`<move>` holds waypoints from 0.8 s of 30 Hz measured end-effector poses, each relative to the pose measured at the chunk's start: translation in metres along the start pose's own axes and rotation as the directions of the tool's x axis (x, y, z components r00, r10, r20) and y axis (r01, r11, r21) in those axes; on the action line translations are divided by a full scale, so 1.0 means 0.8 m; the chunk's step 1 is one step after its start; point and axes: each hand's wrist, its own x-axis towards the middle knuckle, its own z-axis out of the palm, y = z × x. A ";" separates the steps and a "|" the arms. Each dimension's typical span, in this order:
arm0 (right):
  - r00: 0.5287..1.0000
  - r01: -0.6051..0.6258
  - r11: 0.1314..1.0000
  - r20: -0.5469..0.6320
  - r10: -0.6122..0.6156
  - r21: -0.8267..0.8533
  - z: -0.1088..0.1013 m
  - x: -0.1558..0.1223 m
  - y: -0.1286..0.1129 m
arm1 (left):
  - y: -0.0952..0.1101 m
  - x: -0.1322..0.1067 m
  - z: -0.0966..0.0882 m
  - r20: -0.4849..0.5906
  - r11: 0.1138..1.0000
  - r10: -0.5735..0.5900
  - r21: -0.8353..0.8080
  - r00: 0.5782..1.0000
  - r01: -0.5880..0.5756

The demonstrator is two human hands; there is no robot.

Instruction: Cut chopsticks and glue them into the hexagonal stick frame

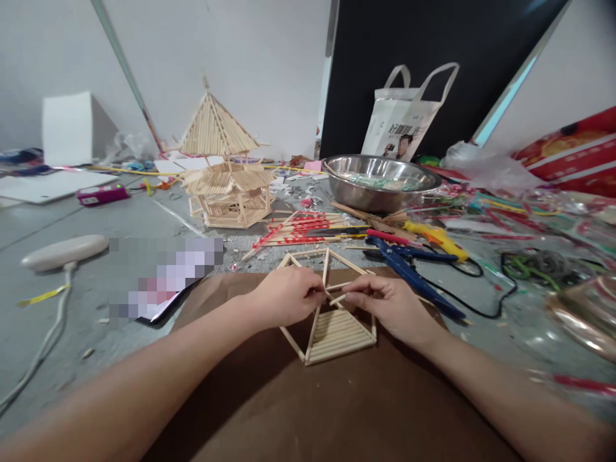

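A half-built hexagonal roof frame of thin wooden sticks [332,330] lies on a brown board [298,398] in front of me. My left hand [283,296] is closed, pinching the sticks at the frame's centre. My right hand [389,305] is closed in a pinch on a short wooden stick [338,299] laid across the frame's middle. The fingertips of both hands nearly meet there. One segment of the frame is filled with rows of sticks; the others are bare ribs.
A finished stick pagoda [226,173] stands behind. A steel bowl [380,183], a white tote bag [407,115], a blue glue gun [409,266] with black cord, loose chopsticks [303,230], a phone [163,282] and a white cabled device [65,251] surround the board.
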 end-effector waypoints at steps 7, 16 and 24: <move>0.992 0.123 0.991 -0.008 -0.123 -0.052 0.004 0.000 -0.008 | 0.003 0.005 0.007 0.050 0.968 -0.003 -0.250 0.999 0.015; 0.986 0.161 0.978 0.050 -0.156 -0.131 0.005 0.001 0.002 | 0.003 0.016 0.014 0.141 0.934 -0.091 -0.332 0.986 0.134; 0.973 0.228 0.912 0.103 -0.205 -0.340 0.004 -0.001 0.001 | -0.001 0.017 0.014 0.160 0.952 -0.087 -0.276 0.983 0.129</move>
